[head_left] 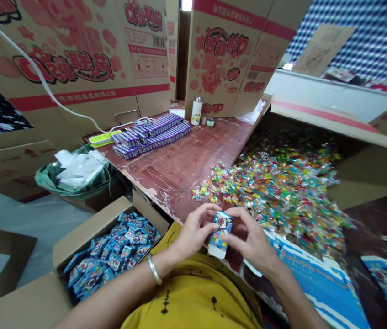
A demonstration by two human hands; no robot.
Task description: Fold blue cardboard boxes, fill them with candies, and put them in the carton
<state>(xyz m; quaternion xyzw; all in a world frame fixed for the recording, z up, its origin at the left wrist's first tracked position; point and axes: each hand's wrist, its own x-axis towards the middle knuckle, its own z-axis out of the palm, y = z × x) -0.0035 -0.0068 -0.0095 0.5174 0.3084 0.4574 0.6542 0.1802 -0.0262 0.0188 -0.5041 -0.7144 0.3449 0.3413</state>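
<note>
A small blue printed box (pixel 221 230), with a white flap at its lower end, is held upright between both hands near the table's front edge. My left hand (pixel 198 230) grips its left side with thumb and fingers. My right hand (pixel 250 235) grips the right side, its thumb on the front face. Beyond the hands, a large pile of small clear bags of colourful candy (pixel 282 183) spreads over the table and into a tipped carton. Flat blue printed card sheets (pixel 316 278) lie to the right of my right hand.
An open carton (pixel 87 228) of small blue packs stands at lower left, beside a green-lined bin (pixel 52 178). Purple boxes (pixel 152 135) stand in rows on the table (pixel 182 160). A white bottle (pixel 196 111) and large cartons (pixel 93 55) are behind.
</note>
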